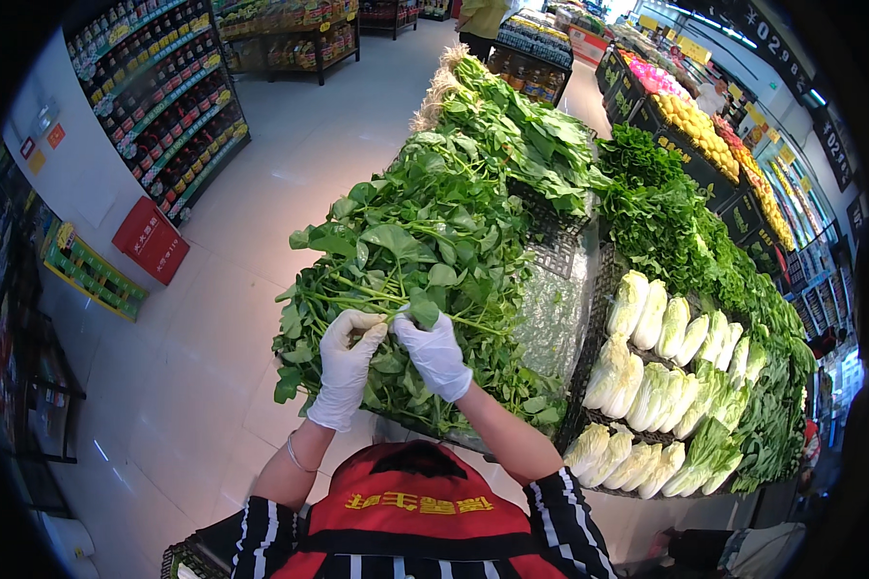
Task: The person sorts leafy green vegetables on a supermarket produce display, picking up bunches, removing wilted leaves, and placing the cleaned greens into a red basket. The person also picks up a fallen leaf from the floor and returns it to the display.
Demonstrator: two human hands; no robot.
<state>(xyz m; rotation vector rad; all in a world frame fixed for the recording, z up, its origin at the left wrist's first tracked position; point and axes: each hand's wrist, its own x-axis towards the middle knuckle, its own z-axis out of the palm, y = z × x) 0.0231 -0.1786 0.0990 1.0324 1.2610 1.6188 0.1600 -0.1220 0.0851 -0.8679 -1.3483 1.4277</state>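
Both my hands wear white gloves and meet over a large heap of leafy greens (425, 241) with long stems and broad leaves. My left hand (346, 365) is closed, its thumb and fingers pinching a thin green stem at the heap's near side. Just beside it, my right hand (434, 352) is also closed, on a leafy stem whose broad leaf (423, 309) stands up over its fingers. The fingertips nearly touch each other. Exactly where the stem runs between them is partly hidden by the gloves and leaves.
Bundled greens with pale roots (441, 92) lie at the heap's far end. To the right are a wet clear plastic sheet (550, 314), rows of napa cabbages (647, 391) and darker greens (686, 222). A red box (152, 241) stands on the floor at left, near bottle shelves (159, 106).
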